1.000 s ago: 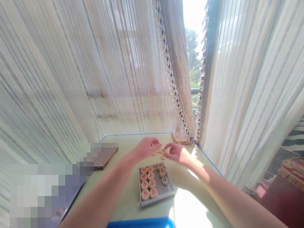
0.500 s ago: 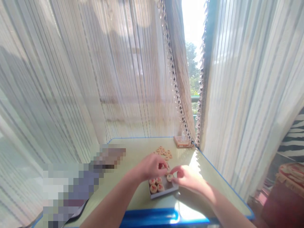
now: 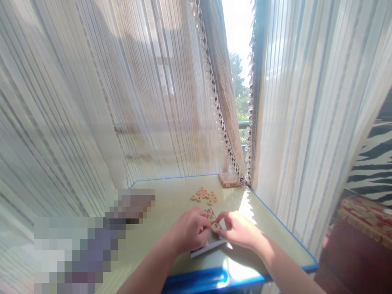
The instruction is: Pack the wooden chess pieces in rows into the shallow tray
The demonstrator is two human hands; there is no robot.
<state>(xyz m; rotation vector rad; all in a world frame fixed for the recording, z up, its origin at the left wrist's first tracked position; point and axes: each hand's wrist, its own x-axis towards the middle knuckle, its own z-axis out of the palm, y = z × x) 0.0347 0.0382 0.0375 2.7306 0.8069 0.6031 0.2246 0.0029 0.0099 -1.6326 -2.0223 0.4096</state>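
Note:
A round wooden Chinese chess piece (image 3: 215,227) is pinched between the thumb and index finger of my right hand (image 3: 239,229), over the right side of a shallow box (image 3: 207,248). My left hand (image 3: 190,229) lies across the box's left part with its fingers curled together, hiding most of the pieces there. Whether a piece is in its fingertips cannot be made out. Beyond the fingers, other chess pieces (image 3: 210,217) sit at the far end of the box. Bare box floor shows near the front edge.
Several loose chess pieces (image 3: 203,194) lie scattered farther back on the pale table (image 3: 165,200). A flat box (image 3: 229,179) rests at the far right corner. Blue edging (image 3: 196,281) runs along the front. Curtains hang close behind, and a blurred-out area covers the left.
My left hand has come down toward the front left of the box, covering the red-marked pieces that showed before. My right hand stays at the right side with its piece. The view has shifted slightly.

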